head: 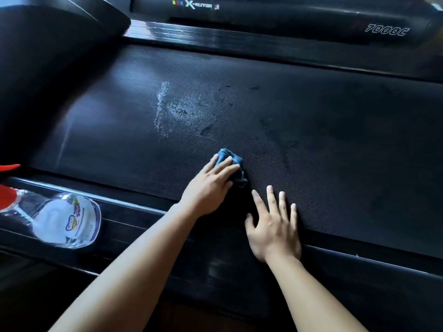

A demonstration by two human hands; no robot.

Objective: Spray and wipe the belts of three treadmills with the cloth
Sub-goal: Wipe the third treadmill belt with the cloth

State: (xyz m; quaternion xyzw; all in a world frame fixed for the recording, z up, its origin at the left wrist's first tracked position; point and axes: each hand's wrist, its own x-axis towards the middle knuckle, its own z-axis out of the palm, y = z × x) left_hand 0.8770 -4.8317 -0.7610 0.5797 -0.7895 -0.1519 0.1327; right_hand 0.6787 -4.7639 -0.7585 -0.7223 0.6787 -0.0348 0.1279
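Observation:
The black textured treadmill belt (pixel 335 130) fills the middle of the view. A whitish wet spray patch (pixel 172 109) sits on it towards the left, with damp streaks to its right. My left hand (pixel 211 185) presses a bunched blue cloth (pixel 230 156) onto the belt near the front edge, its fingers lying over the cloth. My right hand (pixel 273 224) lies flat with spread fingers on the belt's front edge, just right of the cloth and holding nothing. A clear spray bottle (pixel 67 221) with a red trigger head (pixel 7 195) lies on its side on the near side rail.
The near side rail (pixel 359 264) runs along the front and the far rail (pixel 215 39) along the back. The motor hood (pixel 48 44) rises at the upper left. Another treadmill marked 7000C (pixel 386 31) stands behind.

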